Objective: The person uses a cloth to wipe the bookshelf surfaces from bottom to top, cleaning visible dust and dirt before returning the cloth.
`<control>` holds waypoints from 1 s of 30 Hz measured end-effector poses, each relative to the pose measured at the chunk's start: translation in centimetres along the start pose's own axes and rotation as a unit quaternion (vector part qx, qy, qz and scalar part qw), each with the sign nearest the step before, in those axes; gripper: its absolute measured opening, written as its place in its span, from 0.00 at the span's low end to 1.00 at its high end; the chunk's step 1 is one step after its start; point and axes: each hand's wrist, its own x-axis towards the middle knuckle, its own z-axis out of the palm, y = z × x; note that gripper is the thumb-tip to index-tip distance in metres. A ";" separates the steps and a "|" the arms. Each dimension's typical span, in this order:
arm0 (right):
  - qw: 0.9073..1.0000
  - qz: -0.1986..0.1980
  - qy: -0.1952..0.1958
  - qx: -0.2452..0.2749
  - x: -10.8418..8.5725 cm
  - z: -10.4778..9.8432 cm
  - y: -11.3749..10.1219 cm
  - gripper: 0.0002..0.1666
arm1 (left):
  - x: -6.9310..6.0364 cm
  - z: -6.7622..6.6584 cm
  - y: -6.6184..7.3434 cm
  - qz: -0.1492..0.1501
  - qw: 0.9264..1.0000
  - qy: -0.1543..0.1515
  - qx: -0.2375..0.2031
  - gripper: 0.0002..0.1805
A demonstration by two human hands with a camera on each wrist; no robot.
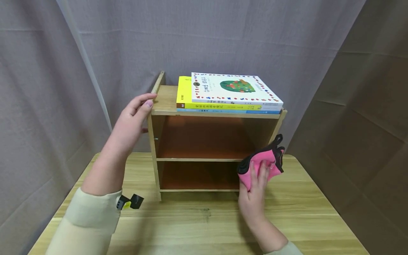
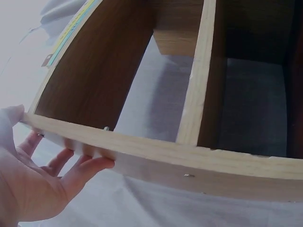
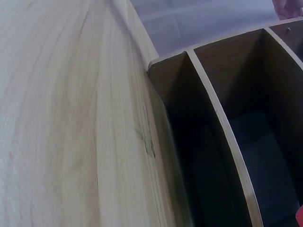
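A small wooden bookshelf [image 1: 154, 156] stands on the table, with a stack of books [image 1: 236, 88] lying flat on its top board. My left hand [image 1: 130, 120] holds the upper left corner of its side panel. In the left wrist view, that hand's fingers [image 2: 90, 168] lie against the panel's outer face, the thumb at the edge. My right hand [image 1: 255, 194] grips a folded pink cloth [image 1: 262, 163] with black edging and a black loop, in front of the shelf's right side. Only a sliver of pink shows in the right wrist view.
Two open compartments, the upper one [image 1: 204, 136] and the lower one [image 1: 199, 175], face me. The wood-grain table [image 1: 191, 226] extends in front and to both sides. Grey curtains [image 1: 134, 46] hang behind and along the sides.
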 end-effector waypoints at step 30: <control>0.985 -0.105 -0.031 -0.131 0.3 0.1 0.0 0.30 | 0.2 -0.6 0.0 -0.002 0.999 -0.013 0.033 0.26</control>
